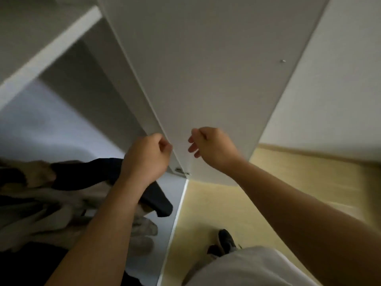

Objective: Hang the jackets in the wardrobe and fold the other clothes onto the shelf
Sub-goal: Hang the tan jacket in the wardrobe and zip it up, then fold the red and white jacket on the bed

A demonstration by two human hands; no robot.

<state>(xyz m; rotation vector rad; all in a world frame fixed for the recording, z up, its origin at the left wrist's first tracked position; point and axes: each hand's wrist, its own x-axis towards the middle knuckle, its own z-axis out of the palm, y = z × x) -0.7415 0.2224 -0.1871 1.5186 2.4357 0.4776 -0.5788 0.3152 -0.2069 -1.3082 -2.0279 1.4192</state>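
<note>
White wardrobe door point(206, 69) standing open, shelf point(51, 50) upper left, yellow floor point(288, 182), heap of beige and dark clothes point(51, 199) low inside the wardrobe, left hand point(146, 155) curled at the door's edge, grip unclear, right hand point(212, 147) loosely curled, holding nothing, dark shoe point(225, 240) below.

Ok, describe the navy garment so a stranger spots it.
Look in the open wardrobe, left of the white door. A clothes pile lies at its bottom. The navy garment drapes over the top, dark against the beige pieces under it.
</note>
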